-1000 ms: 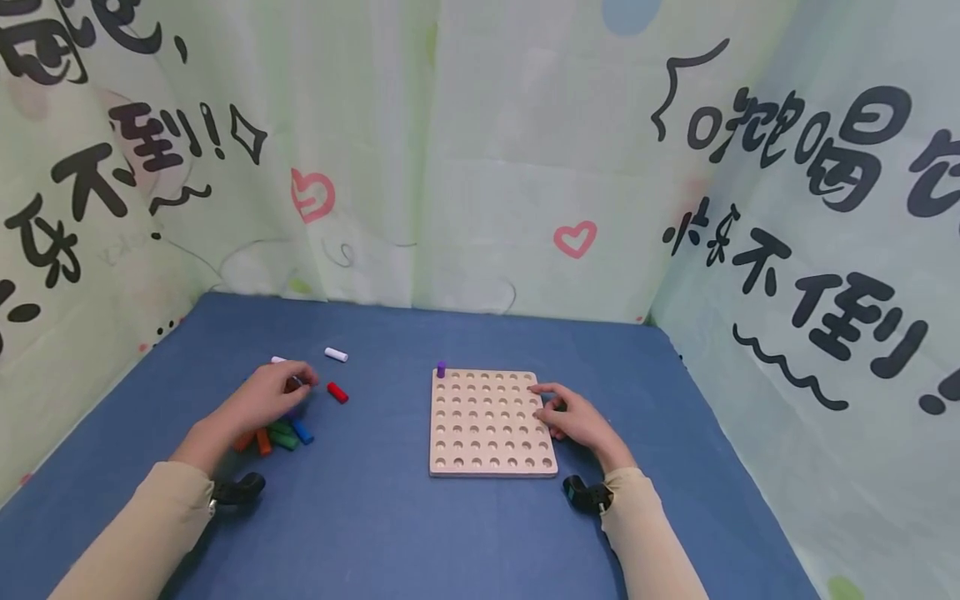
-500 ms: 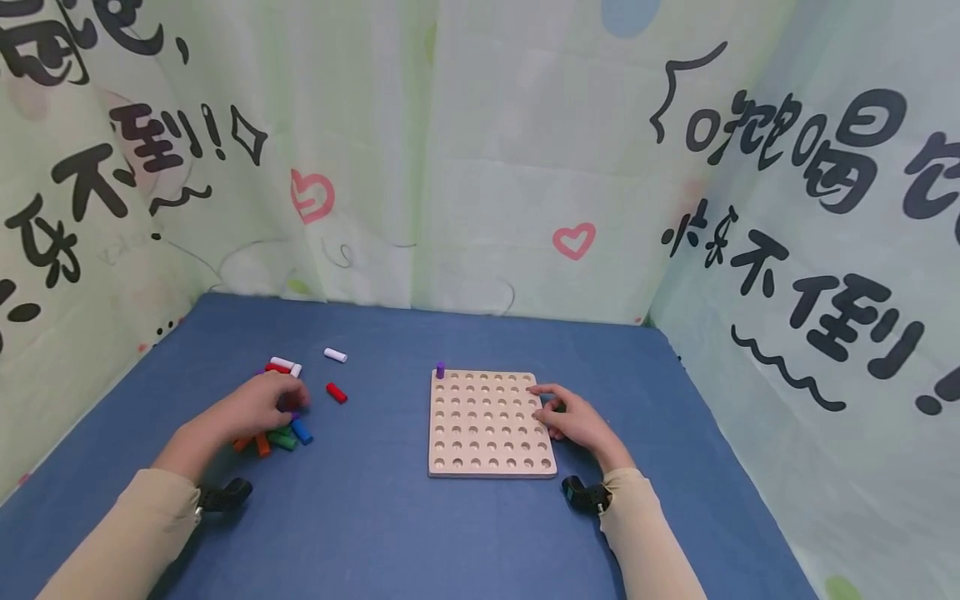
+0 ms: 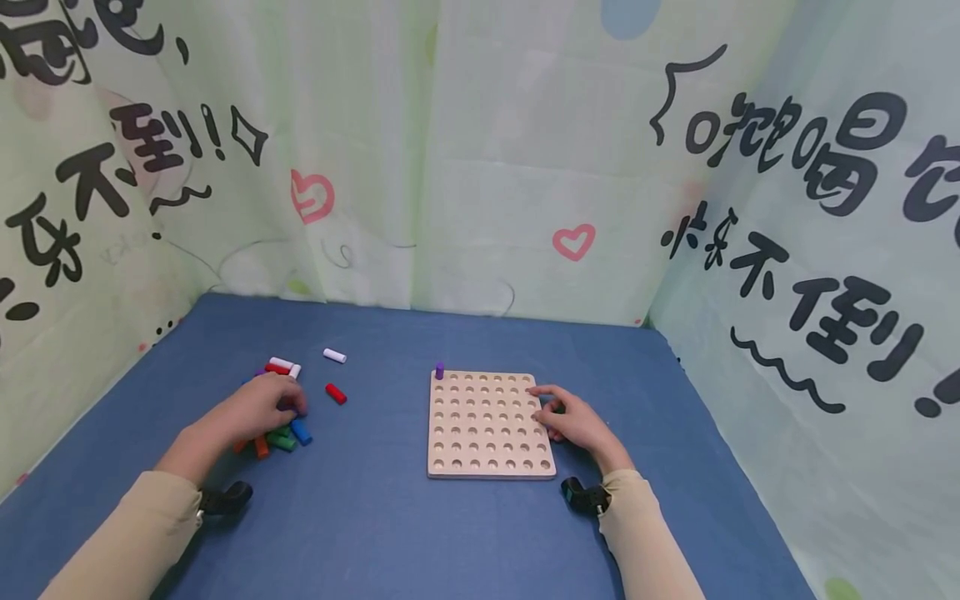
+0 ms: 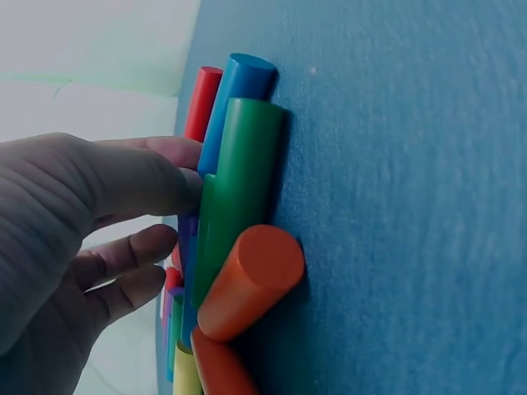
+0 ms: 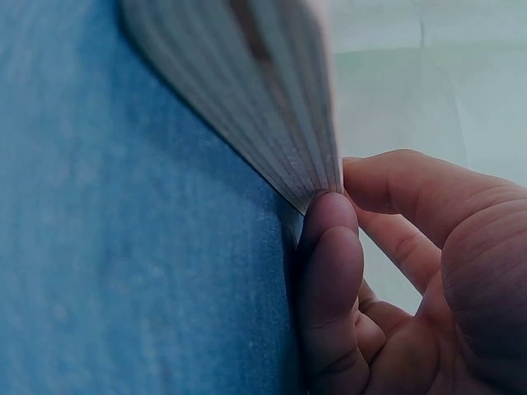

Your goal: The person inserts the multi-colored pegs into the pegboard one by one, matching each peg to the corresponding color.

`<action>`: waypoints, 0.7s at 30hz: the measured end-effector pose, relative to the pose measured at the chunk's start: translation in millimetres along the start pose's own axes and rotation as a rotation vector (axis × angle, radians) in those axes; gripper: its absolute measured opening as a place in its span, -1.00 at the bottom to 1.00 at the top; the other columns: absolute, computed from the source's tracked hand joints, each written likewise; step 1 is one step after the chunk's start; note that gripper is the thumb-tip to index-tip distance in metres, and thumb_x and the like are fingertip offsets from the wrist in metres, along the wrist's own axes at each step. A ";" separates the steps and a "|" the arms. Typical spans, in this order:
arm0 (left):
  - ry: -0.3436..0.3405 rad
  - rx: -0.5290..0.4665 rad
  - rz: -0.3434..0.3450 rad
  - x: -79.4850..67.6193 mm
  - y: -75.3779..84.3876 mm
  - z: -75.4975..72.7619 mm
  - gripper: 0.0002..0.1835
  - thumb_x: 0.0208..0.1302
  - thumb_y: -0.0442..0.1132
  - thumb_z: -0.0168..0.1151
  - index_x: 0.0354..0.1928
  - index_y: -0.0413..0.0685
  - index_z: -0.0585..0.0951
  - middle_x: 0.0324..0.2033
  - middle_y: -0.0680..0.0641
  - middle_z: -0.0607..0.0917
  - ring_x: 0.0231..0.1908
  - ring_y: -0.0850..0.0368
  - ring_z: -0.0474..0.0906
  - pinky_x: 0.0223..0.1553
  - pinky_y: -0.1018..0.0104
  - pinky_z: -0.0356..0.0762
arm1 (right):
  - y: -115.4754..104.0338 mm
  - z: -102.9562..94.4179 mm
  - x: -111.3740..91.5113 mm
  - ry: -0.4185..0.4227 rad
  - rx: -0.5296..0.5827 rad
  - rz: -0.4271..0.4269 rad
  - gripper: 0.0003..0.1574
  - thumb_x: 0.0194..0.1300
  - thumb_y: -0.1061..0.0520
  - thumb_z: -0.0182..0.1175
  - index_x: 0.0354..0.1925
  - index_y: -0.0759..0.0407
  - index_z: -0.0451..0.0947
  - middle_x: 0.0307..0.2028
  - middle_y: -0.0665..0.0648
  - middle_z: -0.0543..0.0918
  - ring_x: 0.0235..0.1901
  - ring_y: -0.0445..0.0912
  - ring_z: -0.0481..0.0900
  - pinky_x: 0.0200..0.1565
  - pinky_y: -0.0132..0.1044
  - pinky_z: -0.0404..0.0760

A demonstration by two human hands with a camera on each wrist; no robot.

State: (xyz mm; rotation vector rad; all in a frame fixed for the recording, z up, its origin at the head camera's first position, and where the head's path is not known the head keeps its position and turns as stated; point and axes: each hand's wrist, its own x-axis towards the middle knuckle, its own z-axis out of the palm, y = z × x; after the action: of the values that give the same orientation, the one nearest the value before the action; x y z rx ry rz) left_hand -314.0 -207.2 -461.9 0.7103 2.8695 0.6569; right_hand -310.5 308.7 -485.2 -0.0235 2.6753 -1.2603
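My left hand [image 3: 266,408] is over a pile of coloured wooden pegs at the left. In the left wrist view its thumb and index finger are at a blue peg [image 4: 237,90] and a green peg [image 4: 239,156], with a purple peg [image 4: 188,226] partly hidden by the thumb. Whether they pinch a peg is hidden. My right hand [image 3: 572,418] holds the right edge of a square wooden pegboard [image 3: 491,423], with the thumb and fingers at its edge in the right wrist view. One purple peg [image 3: 439,372] stands upright at the board's far left corner.
A white peg [image 3: 334,356] and a red peg [image 3: 335,393] lie apart from the pile, toward the board. Orange pegs [image 4: 262,267] lie at the pile's near side. The blue tabletop [image 3: 360,517] ends at a printed curtain [image 3: 480,150] behind and at both sides.
My left hand has drawn back slightly to the left, then lowered toward the near pegs, covering a purple peg seen half a second ago. My right hand and the pegboard have stayed still.
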 end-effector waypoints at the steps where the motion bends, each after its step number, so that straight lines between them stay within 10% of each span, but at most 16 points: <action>1: 0.011 -0.001 0.003 0.4 0.7 -0.1 -0.88 0.27 -0.40 0.39 -0.28 0.00 0.72 -0.29 0.04 0.71 -0.24 0.08 0.55 -0.07 -0.03 0.67 | 0.1 0.0 -0.1 0.000 0.001 0.000 -0.45 0.46 0.12 0.26 0.36 0.01 0.49 -0.23 0.13 0.56 -0.44 -0.09 0.54 -0.33 -0.27 0.54; 21: 0.186 0.013 0.035 10.0 18.4 2.2 -0.90 0.28 -0.41 0.37 -0.22 -0.08 0.74 -0.30 0.00 0.67 -0.32 0.10 0.54 -0.27 0.20 0.60 | -4.0 -0.8 -3.8 -0.009 0.002 0.021 -0.45 0.47 0.09 0.24 0.38 0.01 0.48 -0.22 0.13 0.54 -0.43 -0.10 0.53 -0.34 -0.31 0.53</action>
State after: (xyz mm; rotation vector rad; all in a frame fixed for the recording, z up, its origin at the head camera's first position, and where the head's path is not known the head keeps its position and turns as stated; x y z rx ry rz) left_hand -314.7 -187.0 -456.0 0.7392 3.0381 0.7476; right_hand -307.2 307.1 -481.0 -0.0008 2.6595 -1.2541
